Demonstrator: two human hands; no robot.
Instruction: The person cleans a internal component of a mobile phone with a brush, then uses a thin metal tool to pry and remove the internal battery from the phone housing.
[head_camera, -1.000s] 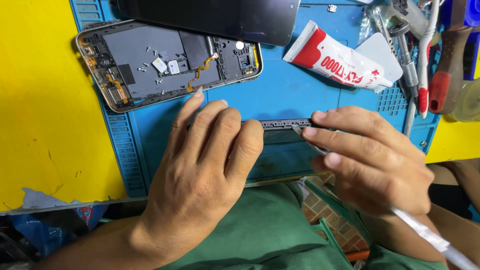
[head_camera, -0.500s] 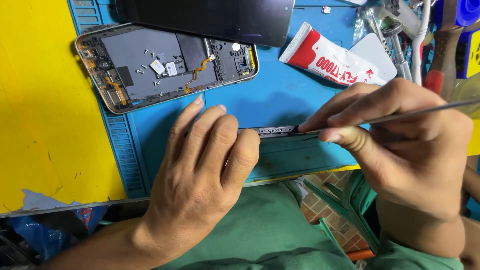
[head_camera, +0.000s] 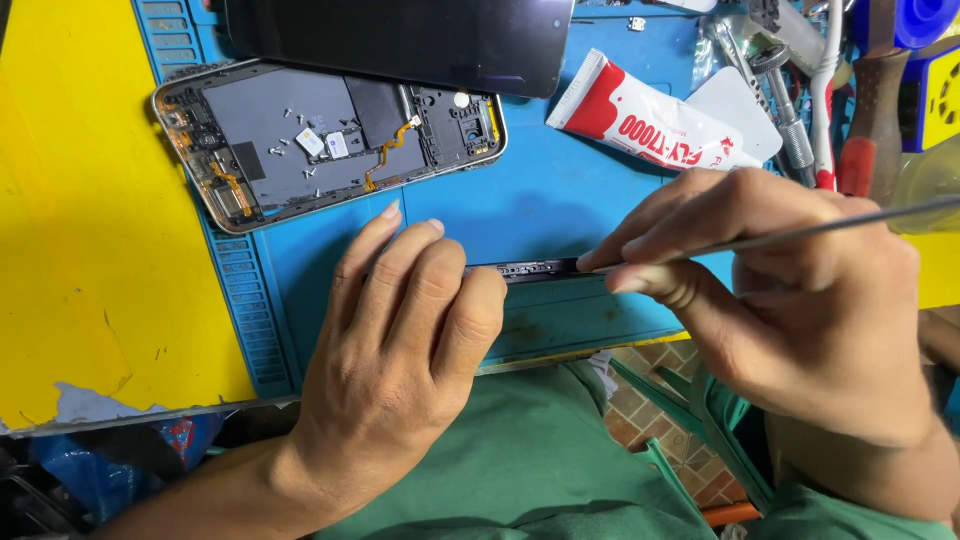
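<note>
Blue mat (head_camera: 560, 200): hands (head_camera: 400, 350) (head_camera: 800, 300) pinch dark strip (head_camera: 530, 270); opened phone (head_camera: 330, 140) holds loose screws.

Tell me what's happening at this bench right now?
The left hand pins a narrow dark strip-shaped part to the blue work mat. The right hand holds a thin metal probe, its tip at the strip's end. An opened phone frame and a red-and-white glue tube lie behind.
</note>
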